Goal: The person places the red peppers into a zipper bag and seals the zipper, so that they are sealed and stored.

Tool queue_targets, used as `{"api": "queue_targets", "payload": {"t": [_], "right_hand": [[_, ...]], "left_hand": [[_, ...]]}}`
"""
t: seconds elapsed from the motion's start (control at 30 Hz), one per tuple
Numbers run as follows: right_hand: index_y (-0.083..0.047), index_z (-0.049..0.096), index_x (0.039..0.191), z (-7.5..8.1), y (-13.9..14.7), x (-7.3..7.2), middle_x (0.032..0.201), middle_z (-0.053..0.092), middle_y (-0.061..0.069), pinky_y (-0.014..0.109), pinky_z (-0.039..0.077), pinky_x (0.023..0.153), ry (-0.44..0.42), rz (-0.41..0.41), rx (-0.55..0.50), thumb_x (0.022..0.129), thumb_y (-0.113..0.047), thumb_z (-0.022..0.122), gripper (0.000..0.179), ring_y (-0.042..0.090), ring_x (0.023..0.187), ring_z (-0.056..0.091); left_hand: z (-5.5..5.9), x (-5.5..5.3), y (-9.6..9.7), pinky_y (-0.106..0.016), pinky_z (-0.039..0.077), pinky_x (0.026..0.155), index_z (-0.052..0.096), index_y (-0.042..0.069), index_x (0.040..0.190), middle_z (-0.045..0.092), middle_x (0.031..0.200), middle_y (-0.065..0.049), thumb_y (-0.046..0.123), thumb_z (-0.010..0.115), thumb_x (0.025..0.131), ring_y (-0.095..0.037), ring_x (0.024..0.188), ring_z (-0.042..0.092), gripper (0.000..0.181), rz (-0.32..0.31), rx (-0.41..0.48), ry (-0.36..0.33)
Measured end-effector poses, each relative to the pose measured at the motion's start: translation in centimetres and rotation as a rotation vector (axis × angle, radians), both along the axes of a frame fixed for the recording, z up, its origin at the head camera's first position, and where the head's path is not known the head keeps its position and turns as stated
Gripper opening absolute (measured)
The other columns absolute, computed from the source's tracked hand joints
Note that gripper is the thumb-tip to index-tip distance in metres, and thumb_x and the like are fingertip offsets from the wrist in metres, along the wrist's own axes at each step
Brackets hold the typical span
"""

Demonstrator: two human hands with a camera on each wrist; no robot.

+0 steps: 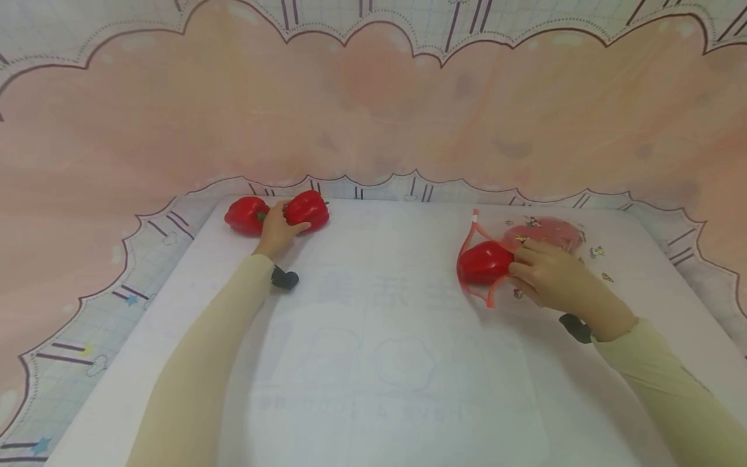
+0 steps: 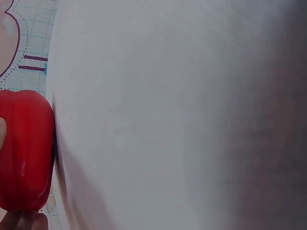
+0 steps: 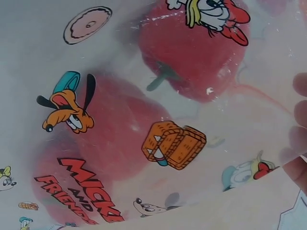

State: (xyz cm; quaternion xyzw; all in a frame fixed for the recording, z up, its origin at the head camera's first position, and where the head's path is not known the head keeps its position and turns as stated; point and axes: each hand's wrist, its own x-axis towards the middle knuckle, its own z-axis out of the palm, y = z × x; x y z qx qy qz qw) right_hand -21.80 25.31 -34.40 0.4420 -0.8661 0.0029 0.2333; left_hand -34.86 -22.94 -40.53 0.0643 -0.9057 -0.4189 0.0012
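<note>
On the left of the head view, my left hand [image 1: 277, 231] grips a red bell pepper [image 1: 307, 211], thumb on the near side. That pepper [image 2: 26, 151] also shows at the left edge of the left wrist view. Another red bell pepper [image 1: 246, 216] lies just left of the hand. My right hand [image 1: 548, 277] pinches the edge of a clear plastic bag [image 1: 595, 250] with cartoon prints and a red band round its mouth. One bell pepper [image 1: 484, 263] sits at the bag's mouth. Through the film, the right wrist view shows red bell peppers [image 3: 196, 52] inside.
A white sheet [image 1: 362, 337] with faint printing covers the surface. Behind it rises a peach-coloured patterned cloth [image 1: 373, 117], whose scalloped border runs along the back and sides. Black straps [image 1: 284, 279] show at both wrists.
</note>
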Motion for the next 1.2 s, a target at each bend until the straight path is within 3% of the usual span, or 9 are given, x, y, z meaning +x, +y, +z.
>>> {"api": "queue_targets", "payload": {"t": [0.23,0.47,0.67,0.93,1.2], "right_hand": [[-0.006,0.067,0.080,0.7,-0.5,0.6,0.081,0.064,0.009,0.039,0.058,0.072,-0.036,-0.043,0.058,0.061,-0.013,0.086,0.028,0.023,0.079,0.060],[-0.004,0.067,0.084,1.4,-0.9,1.0,0.085,0.067,0.013,0.043,0.057,0.079,0.015,-0.116,0.224,0.055,-0.012,0.090,0.038,0.028,0.083,0.062],[-0.004,0.067,0.083,1.8,-0.9,1.2,0.085,0.067,0.012,0.044,0.056,0.080,0.044,-0.128,0.223,0.053,-0.012,0.091,0.040,0.029,0.084,0.060],[-0.006,0.067,0.091,2.8,-1.0,1.8,0.094,0.068,0.013,0.046,0.055,0.084,-0.041,-0.159,0.280,0.054,-0.011,0.090,0.044,0.031,0.095,0.063],[-0.005,0.068,0.102,3.7,-1.0,2.0,0.109,0.067,0.015,0.048,0.052,0.087,-0.126,-0.190,0.298,0.058,-0.006,0.087,0.048,0.034,0.105,0.062]], "left_hand": [[0.2,0.3,0.1,-0.052,0.035,0.109,0.017,0.010,0.148,0.031,0.149,-0.016,0.025,0.068,0.086,-0.035,0.136,0.029,0.082,0.001,0.022,-0.020],[0.2,0.3,0.1,-0.052,0.035,0.109,0.017,0.010,0.148,0.031,0.149,-0.016,0.027,0.068,0.086,-0.036,0.136,0.029,0.082,0.003,0.028,-0.032],[0.0,0.1,0.0,-0.052,0.036,0.108,0.018,0.010,0.148,0.032,0.148,-0.016,0.026,0.068,0.086,-0.035,0.136,0.030,0.081,0.005,0.033,-0.028],[0.1,0.2,0.0,-0.052,0.035,0.109,0.017,0.011,0.148,0.031,0.149,-0.015,0.028,0.068,0.086,-0.036,0.137,0.029,0.082,0.006,0.039,-0.021],[0.5,0.6,0.8,-0.048,0.036,0.109,0.019,0.010,0.148,0.034,0.147,-0.016,0.027,0.066,0.087,-0.034,0.134,0.033,0.078,-0.005,0.105,0.012]]}}
